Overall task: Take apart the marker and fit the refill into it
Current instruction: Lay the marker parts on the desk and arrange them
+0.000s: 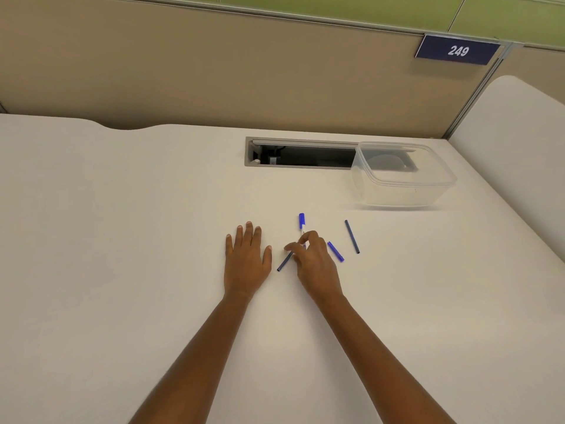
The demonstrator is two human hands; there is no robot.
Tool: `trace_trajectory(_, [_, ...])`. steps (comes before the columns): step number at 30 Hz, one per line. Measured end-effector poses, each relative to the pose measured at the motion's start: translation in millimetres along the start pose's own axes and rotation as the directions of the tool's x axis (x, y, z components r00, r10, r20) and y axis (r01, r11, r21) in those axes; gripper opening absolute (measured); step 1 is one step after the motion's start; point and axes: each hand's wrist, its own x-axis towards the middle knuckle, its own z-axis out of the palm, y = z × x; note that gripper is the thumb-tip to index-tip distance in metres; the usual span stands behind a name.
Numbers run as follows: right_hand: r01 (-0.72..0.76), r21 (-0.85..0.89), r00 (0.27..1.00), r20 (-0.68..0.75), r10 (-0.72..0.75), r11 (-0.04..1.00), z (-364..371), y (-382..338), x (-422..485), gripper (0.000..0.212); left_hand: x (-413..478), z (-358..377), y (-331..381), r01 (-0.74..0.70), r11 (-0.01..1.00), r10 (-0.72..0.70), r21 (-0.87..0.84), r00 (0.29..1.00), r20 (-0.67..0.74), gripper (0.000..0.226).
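My left hand (247, 258) lies flat on the white desk (122, 240), fingers together, holding nothing. My right hand (315, 264) is curled just to its right, thumb and index finger pinched around the white barrel of the marker (301, 223). The marker's blue cap points away from me. A dark refill stick (284, 262) lies slanted under my right thumb, its upper end hidden by the hand. A small blue end piece (335, 251) lies just right of my right hand. A second dark refill stick (352, 237) lies further right, apart from everything.
A clear plastic container (400, 179) stands at the back right, partly over an open cable slot (299, 156) in the desk. A beige partition (214, 71) with a "249" sign (457, 50) closes the far edge.
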Motion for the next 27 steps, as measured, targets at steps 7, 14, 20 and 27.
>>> trace_trajectory(7, [0.162,-0.044,0.987,0.006,-0.162,0.986,7.5,5.7,3.7,0.015,0.0,-1.7,0.0,0.01,1.0,-0.011,0.015,0.999,0.035,0.072])
trace_trajectory(14, [0.337,-0.092,0.941,-0.002,-0.339,0.937,10.5,16.2,10.8,0.009,-0.7,-4.1,2.0,0.012,1.0,-0.013,0.004,0.999,0.051,0.06])
trace_trajectory(20, [0.326,-0.073,0.936,-0.11,-0.333,0.942,0.6,21.2,8.7,0.019,-1.3,-5.2,1.7,0.002,1.0,-0.002,-0.003,1.0,0.026,0.064])
trace_trajectory(27, [0.284,-0.036,0.933,-0.22,-0.285,0.958,-18.1,42.6,18.8,0.009,3.4,-7.5,4.7,0.01,0.998,-0.016,0.062,0.996,0.087,0.056])
